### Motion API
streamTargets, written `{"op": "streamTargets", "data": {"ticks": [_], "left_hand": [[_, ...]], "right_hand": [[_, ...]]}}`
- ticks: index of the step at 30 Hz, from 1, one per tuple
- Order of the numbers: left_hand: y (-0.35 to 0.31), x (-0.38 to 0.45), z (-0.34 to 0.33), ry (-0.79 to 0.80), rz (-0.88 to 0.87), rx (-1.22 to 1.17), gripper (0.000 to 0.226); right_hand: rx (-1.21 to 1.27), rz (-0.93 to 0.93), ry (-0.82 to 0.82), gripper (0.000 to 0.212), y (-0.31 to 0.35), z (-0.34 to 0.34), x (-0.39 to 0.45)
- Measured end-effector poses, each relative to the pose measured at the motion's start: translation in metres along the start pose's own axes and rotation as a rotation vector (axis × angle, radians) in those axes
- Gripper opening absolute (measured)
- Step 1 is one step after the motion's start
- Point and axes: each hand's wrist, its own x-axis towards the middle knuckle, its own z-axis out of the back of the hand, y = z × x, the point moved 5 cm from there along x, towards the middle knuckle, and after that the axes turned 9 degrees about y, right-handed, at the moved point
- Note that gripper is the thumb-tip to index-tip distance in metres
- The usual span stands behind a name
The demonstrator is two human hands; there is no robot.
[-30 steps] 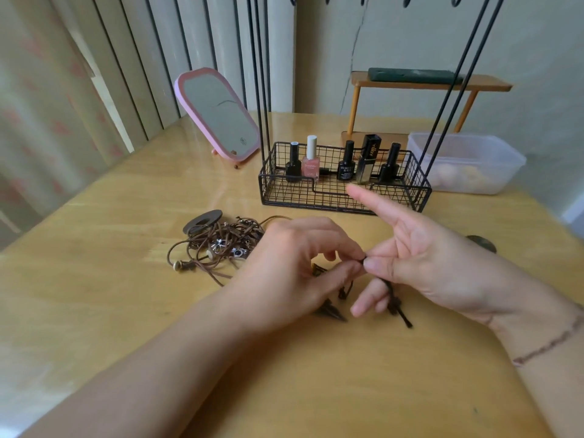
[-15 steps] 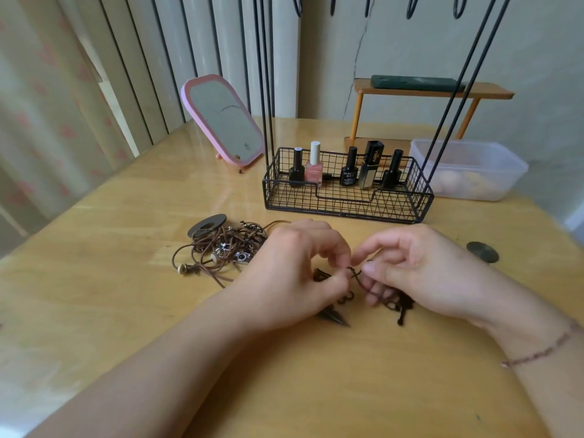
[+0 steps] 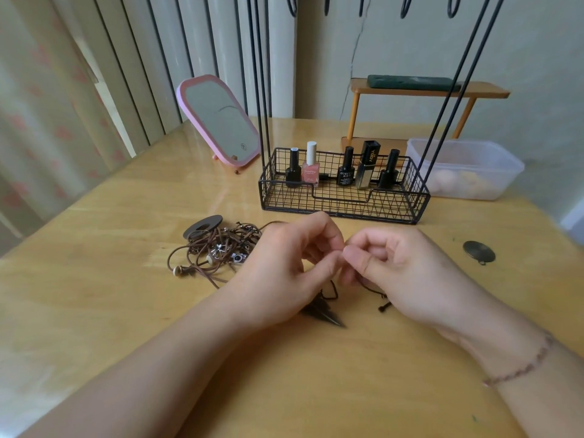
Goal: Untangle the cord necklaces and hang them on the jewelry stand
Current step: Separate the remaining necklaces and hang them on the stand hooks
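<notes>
"where is the dark cord (image 3: 368, 283)?"
"mid desk (image 3: 94, 279), pinched by left hand (image 3: 284, 267) and right hand (image 3: 398, 273). pull the knot slowly. the brown pile (image 3: 218, 251) waits toward the left edge."

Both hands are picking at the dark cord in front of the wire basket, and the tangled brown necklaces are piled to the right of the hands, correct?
Not quite. The head view shows the tangled brown necklaces to the left of the hands. Otherwise right: left hand and right hand pinch the dark cord before the wire basket.
</notes>
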Motion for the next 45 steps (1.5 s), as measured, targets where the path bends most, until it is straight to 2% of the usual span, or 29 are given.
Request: {"op": "streamTargets", "data": {"ticks": [6,12,22,26,45], "left_hand": [[0.009,-0.001,-0.001,0.079,0.117,-0.239,0.004],[0.016,0.0,0.003,0.087,0.277,-0.271,0.024],[0.013,-0.001,0.005,0.04,0.262,-0.361,0.019],[0.013,-0.002,0.006,0.032,0.259,-0.369,0.017],[0.01,-0.002,0.006,0.014,0.18,-0.227,0.019]], "right_hand": [[-0.044,0.119,-0.034,0.019,0.002,0.006,0.0],[-0.263,0.278,-0.134,0.01,0.015,0.01,-0.008],[-0.267,0.319,-0.163,0.007,0.015,0.01,-0.008],[-0.251,0.343,-0.158,0.012,0.016,0.009,-0.008],[-0.373,0.345,-0.172,0.014,0.017,0.005,-0.006]]}}
